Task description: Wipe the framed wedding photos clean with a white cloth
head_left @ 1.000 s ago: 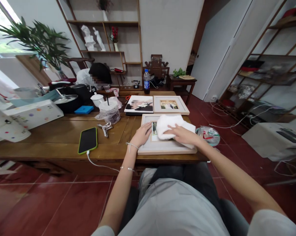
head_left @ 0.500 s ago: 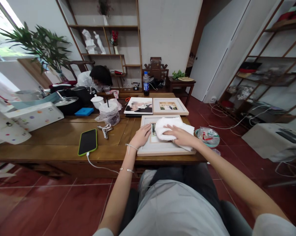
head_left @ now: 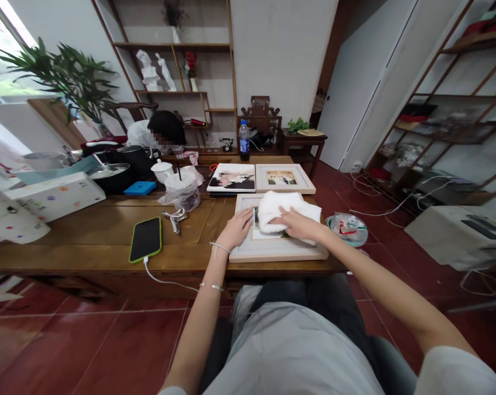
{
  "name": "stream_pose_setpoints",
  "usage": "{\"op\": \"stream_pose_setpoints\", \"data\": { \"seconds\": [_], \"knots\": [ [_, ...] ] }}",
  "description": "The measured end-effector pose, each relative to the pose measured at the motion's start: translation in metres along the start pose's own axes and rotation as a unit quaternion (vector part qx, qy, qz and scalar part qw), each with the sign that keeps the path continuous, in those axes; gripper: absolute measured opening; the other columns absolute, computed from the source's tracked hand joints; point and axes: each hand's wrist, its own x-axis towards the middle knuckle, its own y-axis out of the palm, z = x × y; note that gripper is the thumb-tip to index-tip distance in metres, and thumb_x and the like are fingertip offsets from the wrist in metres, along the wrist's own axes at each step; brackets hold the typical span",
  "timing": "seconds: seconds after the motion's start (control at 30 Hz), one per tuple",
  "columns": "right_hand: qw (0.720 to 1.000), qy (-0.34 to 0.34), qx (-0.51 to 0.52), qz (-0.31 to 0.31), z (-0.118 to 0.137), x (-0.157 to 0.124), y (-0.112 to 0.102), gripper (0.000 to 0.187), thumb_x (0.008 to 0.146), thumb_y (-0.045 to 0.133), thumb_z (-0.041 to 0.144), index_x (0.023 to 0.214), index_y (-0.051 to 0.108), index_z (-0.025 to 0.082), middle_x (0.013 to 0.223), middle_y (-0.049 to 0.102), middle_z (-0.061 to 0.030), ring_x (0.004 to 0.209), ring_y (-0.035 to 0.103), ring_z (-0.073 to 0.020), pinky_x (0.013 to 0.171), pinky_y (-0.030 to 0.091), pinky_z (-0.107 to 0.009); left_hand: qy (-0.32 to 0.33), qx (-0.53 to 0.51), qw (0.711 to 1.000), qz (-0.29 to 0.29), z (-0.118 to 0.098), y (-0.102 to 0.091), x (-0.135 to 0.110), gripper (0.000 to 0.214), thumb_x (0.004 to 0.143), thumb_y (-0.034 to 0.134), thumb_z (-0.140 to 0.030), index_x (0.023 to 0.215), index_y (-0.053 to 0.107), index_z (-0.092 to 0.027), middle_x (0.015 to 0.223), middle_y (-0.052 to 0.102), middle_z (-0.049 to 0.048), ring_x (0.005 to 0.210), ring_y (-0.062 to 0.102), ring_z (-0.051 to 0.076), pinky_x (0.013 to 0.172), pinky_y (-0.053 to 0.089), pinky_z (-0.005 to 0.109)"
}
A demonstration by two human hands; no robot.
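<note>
A white picture frame (head_left: 242, 253) lies flat at the table's near edge, a photo partly visible inside its mat. Across it a folded white towel (head_left: 287, 211) hides most of the picture. My right hand (head_left: 296, 223) grips the towel from above, pressing it against the frame. Fingers stretched out, my left hand (head_left: 237, 227) rests flat on the frame's left side. Beyond it lie a second framed photo (head_left: 287, 178) and a photo book (head_left: 231, 178), side by side.
On the table's left are a phone (head_left: 146, 240) on a charging cable, a silver tripod-like object (head_left: 175, 220), a bagged plastic cup (head_left: 182, 189), a blue box (head_left: 140, 187) and a white teapot (head_left: 163, 171). A bottle (head_left: 244, 140) stands behind. Another person (head_left: 165, 129) bends low across the table.
My right hand and the towel have shifted slightly up and left over the frame, uncovering some of its lower right. My left hand stays put.
</note>
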Motion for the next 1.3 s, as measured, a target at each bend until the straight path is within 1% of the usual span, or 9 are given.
{"op": "stream_pose_setpoints", "data": {
  "seconds": [0.1, 0.2, 0.33, 0.53, 0.73, 0.87, 0.97, 1.1, 1.3],
  "knots": [
    [0.997, -0.035, 0.039, 0.055, 0.03, -0.037, -0.012, 0.072, 0.067, 0.038, -0.004, 0.132, 0.051, 0.023, 0.131, 0.056, -0.0098, 0.131, 0.037, -0.0318, 0.102, 0.032, -0.05, -0.001, 0.003, 1.0, -0.004, 0.0, 0.0, 0.0, 0.042, 0.093, 0.037, -0.028, 0.129, 0.052, -0.013, 0.138, 0.049, 0.012, 0.13, 0.042, 0.021, 0.112, 0.032, 0.04],
    [0.995, -0.038, 0.062, 0.071, 0.056, -0.065, -0.021, 0.072, 0.068, 0.039, -0.003, 0.132, 0.051, 0.026, 0.128, 0.057, -0.0117, 0.119, 0.051, -0.0291, 0.093, 0.042, -0.041, -0.001, 0.005, 1.0, -0.001, 0.0, 0.0, 0.0, 0.042, 0.093, 0.037, -0.027, 0.13, 0.051, -0.011, 0.138, 0.048, 0.0131, 0.131, 0.042, 0.021, 0.111, 0.032, 0.04],
    [0.996, -0.041, 0.06, 0.052, 0.066, -0.073, -0.013, 0.073, 0.066, 0.041, -0.002, 0.132, 0.051, 0.027, 0.13, 0.056, -0.0104, 0.127, 0.044, -0.029, 0.1, 0.036, -0.044, 0.002, 0.008, 1.0, 0.0, -0.001, -0.001, 0.0, 0.042, 0.093, 0.036, -0.026, 0.13, 0.051, -0.013, 0.139, 0.048, 0.0122, 0.131, 0.042, 0.02, 0.111, 0.033, 0.04],
    [1.0, -0.015, -0.018, -0.02, 0.026, -0.03, 0.014, 0.076, 0.065, 0.044, -0.002, 0.137, 0.045, 0.022, 0.142, 0.044, -0.0095, 0.14, 0.018, -0.0289, 0.111, 0.017, -0.051, 0.0, 0.011, 1.0, -0.003, -0.002, 0.001, 0.0, 0.041, 0.093, 0.037, -0.027, 0.129, 0.052, -0.013, 0.138, 0.049, 0.0124, 0.131, 0.042, 0.021, 0.11, 0.034, 0.04],
    [0.983, 0.025, -0.154, -0.094, -0.026, 0.03, 0.012, 0.084, 0.064, 0.034, -0.013, 0.138, 0.042, 0.026, 0.154, 0.023, -0.0037, 0.141, 0.014, -0.0305, 0.107, 0.019, -0.059, -0.006, -0.002, 1.0, -0.003, -0.001, 0.0, -0.001, 0.041, 0.094, 0.038, -0.029, 0.13, 0.052, -0.015, 0.139, 0.048, 0.0107, 0.131, 0.041, 0.021, 0.111, 0.033, 0.041],
    [0.983, 0.048, -0.158, -0.082, -0.027, 0.045, 0.01, 0.081, 0.067, 0.033, -0.013, 0.137, 0.043, 0.027, 0.152, 0.027, -0.0035, 0.14, 0.017, -0.0329, 0.103, 0.024, -0.061, -0.002, -0.004, 1.0, -0.004, -0.001, -0.001, -0.001, 0.042, 0.094, 0.038, -0.029, 0.13, 0.052, -0.014, 0.139, 0.048, 0.0115, 0.131, 0.042, 0.021, 0.111, 0.032, 0.04],
    [0.991, 0.026, -0.121, -0.05, -0.009, 0.031, 0.008, 0.077, 0.068, 0.036, -0.01, 0.135, 0.047, 0.026, 0.147, 0.037, -0.007, 0.137, 0.026, -0.0338, 0.099, 0.03, -0.059, 0.002, -0.003, 1.0, -0.003, -0.001, -0.001, -0.001, 0.042, 0.093, 0.038, -0.029, 0.129, 0.052, -0.011, 0.138, 0.048, 0.0133, 0.13, 0.042, 0.022, 0.111, 0.032, 0.04],
    [0.998, -0.026, -0.055, 0.011, 0.028, -0.014, 0.002, 0.066, 0.072, 0.039, -0.004, 0.13, 0.053, 0.023, 0.128, 0.057, -0.014, 0.129, 0.04, -0.0308, 0.098, 0.035, -0.051, 0.006, -0.009, 1.0, -0.013, 0.0, 0.001, 0.0, 0.041, 0.093, 0.039, -0.029, 0.127, 0.053, -0.013, 0.137, 0.05, 0.0135, 0.129, 0.044, 0.023, 0.111, 0.034, 0.042],
    [0.998, -0.054, -0.001, 0.027, 0.069, -0.061, -0.009, 0.066, 0.07, 0.04, -0.002, 0.13, 0.054, 0.024, 0.131, 0.054, -0.016, 0.122, 0.049, -0.0297, 0.095, 0.04, -0.045, 0.004, -0.003, 1.0, -0.007, -0.001, -0.001, 0.0, 0.041, 0.092, 0.038, -0.026, 0.129, 0.051, -0.013, 0.138, 0.049, 0.0119, 0.13, 0.043, 0.021, 0.111, 0.033, 0.041]
  ]
}}
